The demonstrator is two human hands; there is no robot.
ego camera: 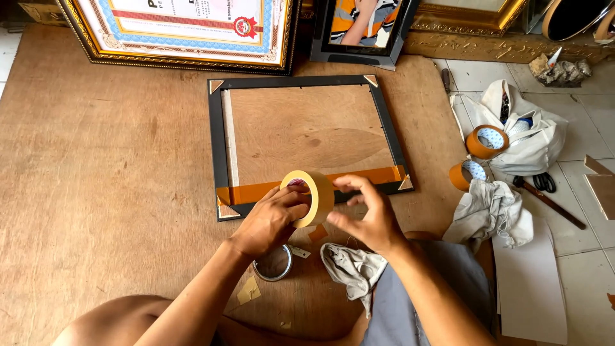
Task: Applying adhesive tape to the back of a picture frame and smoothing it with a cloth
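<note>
Centre, low in view: left hand (272, 220) grips tape roll (312, 197), fingers curled round its rim and core, roll on edge. Right hand (367, 214) just beside it, thumb and fingertips pinched at the roll's outer face. Roll sits over lower edge of black frame (217, 138), lying back-up on wooden board (102, 173). Grey rag (352, 269) lies below the hands.

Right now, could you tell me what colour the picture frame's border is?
Black, on the picture frame, clearest in the head view.

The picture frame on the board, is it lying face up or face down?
Face down: the picture frame shows its plain brown backing, with brown tape along its lower edge.
</note>
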